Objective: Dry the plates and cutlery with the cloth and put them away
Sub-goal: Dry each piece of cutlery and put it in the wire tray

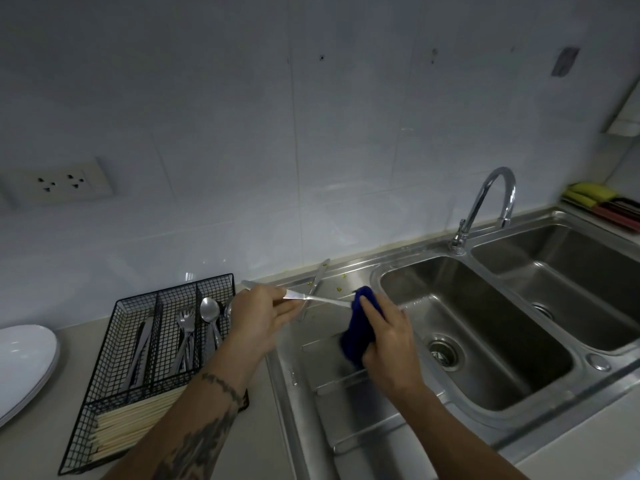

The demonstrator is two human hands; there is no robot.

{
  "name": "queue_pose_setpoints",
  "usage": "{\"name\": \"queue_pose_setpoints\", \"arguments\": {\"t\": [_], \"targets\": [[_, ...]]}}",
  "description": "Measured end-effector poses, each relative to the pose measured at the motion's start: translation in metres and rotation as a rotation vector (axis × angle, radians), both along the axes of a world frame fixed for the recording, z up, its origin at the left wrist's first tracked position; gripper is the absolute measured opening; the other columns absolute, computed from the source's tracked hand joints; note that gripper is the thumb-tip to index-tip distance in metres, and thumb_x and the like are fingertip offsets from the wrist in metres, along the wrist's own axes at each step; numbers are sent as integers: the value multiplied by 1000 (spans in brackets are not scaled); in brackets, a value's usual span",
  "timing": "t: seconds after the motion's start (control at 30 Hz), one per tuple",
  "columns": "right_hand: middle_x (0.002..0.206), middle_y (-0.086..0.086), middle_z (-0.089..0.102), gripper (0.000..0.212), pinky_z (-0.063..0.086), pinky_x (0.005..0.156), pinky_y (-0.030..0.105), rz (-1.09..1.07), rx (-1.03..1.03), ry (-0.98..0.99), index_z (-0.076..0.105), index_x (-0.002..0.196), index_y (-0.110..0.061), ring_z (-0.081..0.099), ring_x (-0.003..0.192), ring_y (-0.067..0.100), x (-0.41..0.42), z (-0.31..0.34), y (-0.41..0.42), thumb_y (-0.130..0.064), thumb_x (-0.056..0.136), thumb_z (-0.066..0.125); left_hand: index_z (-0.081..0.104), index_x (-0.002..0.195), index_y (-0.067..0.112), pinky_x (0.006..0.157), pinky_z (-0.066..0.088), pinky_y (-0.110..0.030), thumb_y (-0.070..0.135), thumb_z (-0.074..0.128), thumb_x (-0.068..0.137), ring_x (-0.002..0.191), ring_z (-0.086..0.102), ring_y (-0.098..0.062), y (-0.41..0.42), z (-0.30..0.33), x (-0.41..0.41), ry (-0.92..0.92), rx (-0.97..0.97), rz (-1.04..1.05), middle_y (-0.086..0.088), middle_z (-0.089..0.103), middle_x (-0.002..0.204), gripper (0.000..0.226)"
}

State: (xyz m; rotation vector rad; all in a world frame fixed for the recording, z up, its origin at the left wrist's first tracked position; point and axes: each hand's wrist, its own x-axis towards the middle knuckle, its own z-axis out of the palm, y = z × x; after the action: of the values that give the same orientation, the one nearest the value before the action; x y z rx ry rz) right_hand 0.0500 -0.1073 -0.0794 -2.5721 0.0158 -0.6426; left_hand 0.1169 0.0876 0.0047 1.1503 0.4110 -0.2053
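My left hand (263, 315) grips a piece of silver cutlery (311, 298) by its handle, held level above the steel drainboard (353, 420). My right hand (384, 336) holds a dark blue cloth (360, 336) wrapped round the far end of that piece, so I cannot tell which kind it is. Another piece of cutlery (317, 284) lies on the drainboard near the wall. The black wire cutlery tray (152, 368) on the counter at the left holds knives, forks, spoons and pale chopsticks. White plates (24, 365) are stacked at the far left.
A double steel sink (485, 327) with a curved tap (485, 209) fills the right side. Sponges and a rack (606, 206) sit at the far right by the wall. A wall socket (59, 183) is at the left. Small food scraps lie on the drainboard.
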Motion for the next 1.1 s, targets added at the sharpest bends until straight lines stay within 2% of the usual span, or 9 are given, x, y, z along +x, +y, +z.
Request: {"name": "queue_pose_setpoints", "arguments": {"t": [0.2,0.3,0.4,0.5,0.63,0.83,0.93,1.03,1.1], "targets": [[139,11,51,72,19,116,46,44,-90,-72,56,134,-11,44,132,29,7,21,17,-11,66,81,57,108,-8,59,60,-34,-8,52,88,63,72,-25,-12,-8,1,-4,-31,24,-17,68,79,20],[134,11,55,72,33,113,49,94,-183,-52,57,131,-10,50,123,29,9,18,16,-17,64,83,54,118,-9,67,61,-38,-8,55,87,74,74,-31,-14,-12,-2,2,-30,-6,-23,70,93,31],[119,9,62,63,52,89,41,139,-167,-17,63,123,-11,58,102,29,16,16,5,-14,64,82,58,100,-4,74,59,-42,-8,54,89,75,72,-32,-15,-10,-12,13,-5,-101,-17,72,77,12],[115,8,64,61,53,80,36,168,-128,94,66,121,-13,59,100,31,24,21,-11,-1,62,76,58,93,6,78,60,-43,-9,56,90,78,72,-30,-9,-6,-12,-101,77,-196,-14,70,83,15],[123,-1,60,63,47,90,24,251,30,219,63,128,-21,56,109,21,23,33,-30,6,72,52,64,95,-4,81,61,-36,-12,61,87,88,71,-27,3,-4,-10,-319,246,-316,-18,69,95,11],[131,8,57,64,50,94,40,177,-70,54,59,132,-13,54,114,30,16,32,-2,-5,70,68,67,96,-7,66,62,-32,1,67,88,74,74,-30,-13,-10,-12,-287,297,-41,-23,74,87,11],[142,13,51,73,43,105,48,201,-203,-70,53,137,-11,48,129,33,8,25,16,-21,70,81,62,108,-7,60,59,-30,4,70,87,70,74,-26,-19,-11,-10,-163,171,33,-21,73,86,25],[146,11,48,57,32,113,50,207,-269,-168,53,137,-12,43,136,33,7,19,8,-30,83,58,60,112,-8,58,59,-28,2,66,90,62,72,-20,-13,-10,-9,-50,23,48,-16,72,79,25],[142,11,51,57,32,112,50,119,-322,-158,56,135,-13,47,131,35,11,11,-10,-25,79,65,63,109,-10,58,60,-27,2,63,91,63,72,-19,-4,-12,-11,-9,-26,39,-16,72,81,21]]}}
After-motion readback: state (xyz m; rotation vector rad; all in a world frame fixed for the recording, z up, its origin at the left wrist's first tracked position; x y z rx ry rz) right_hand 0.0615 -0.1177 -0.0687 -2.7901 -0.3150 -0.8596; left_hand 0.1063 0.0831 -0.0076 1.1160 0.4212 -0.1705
